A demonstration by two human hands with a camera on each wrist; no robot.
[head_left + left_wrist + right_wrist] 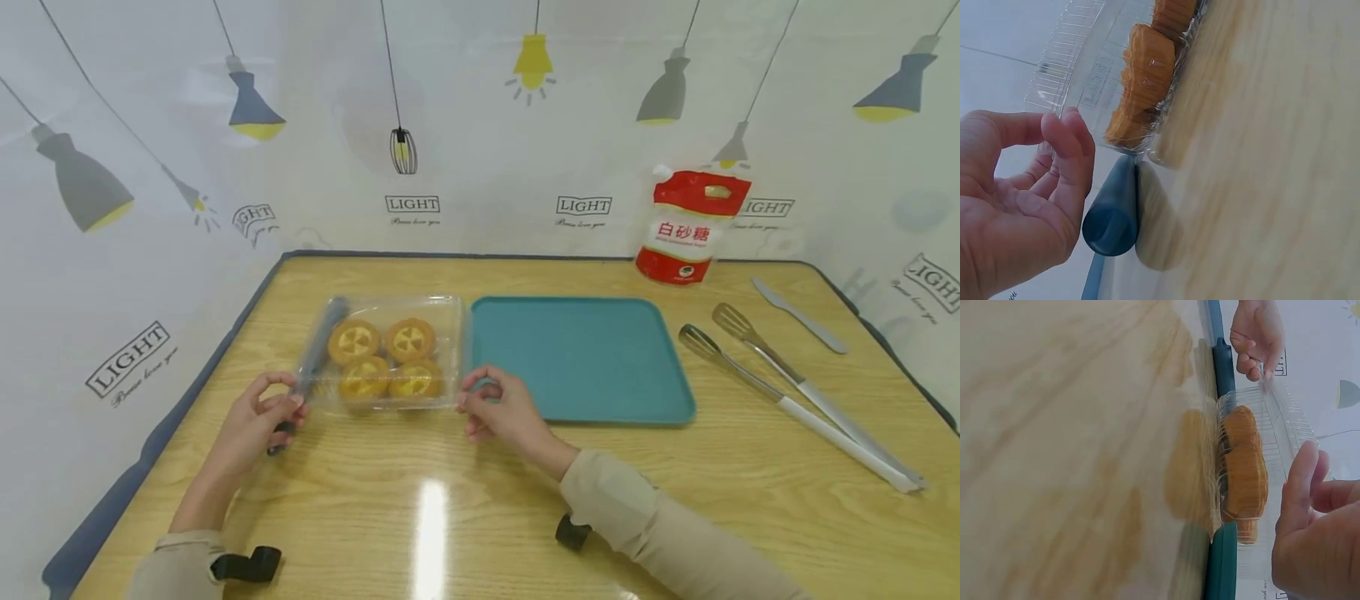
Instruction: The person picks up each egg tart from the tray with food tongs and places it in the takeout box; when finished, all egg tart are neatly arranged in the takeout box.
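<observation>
A clear plastic clamshell box (447, 321) with several golden egg tarts (411, 340) inside rests on the table. My left hand (258, 417) pinches the box's near left corner between thumb and fingers. At the near right corner, my right hand (506, 408) pinches the rim of the clear plastic. Seen from the left wrist, the tarts (1147, 65) sit low in the box, below my fingertips. Whether the lid is lifted off its base I cannot tell. Beside the box's left side lies a tool with a dark blue handle (1110, 215), just under my left hand.
A teal tray (577, 358) lies right of the box, close to its edge. Farther right are two slotted metal-headed tools (795, 392) with pale handles and a knife (798, 314). A red and white sugar pouch (686, 229) stands at the back against the printed backdrop.
</observation>
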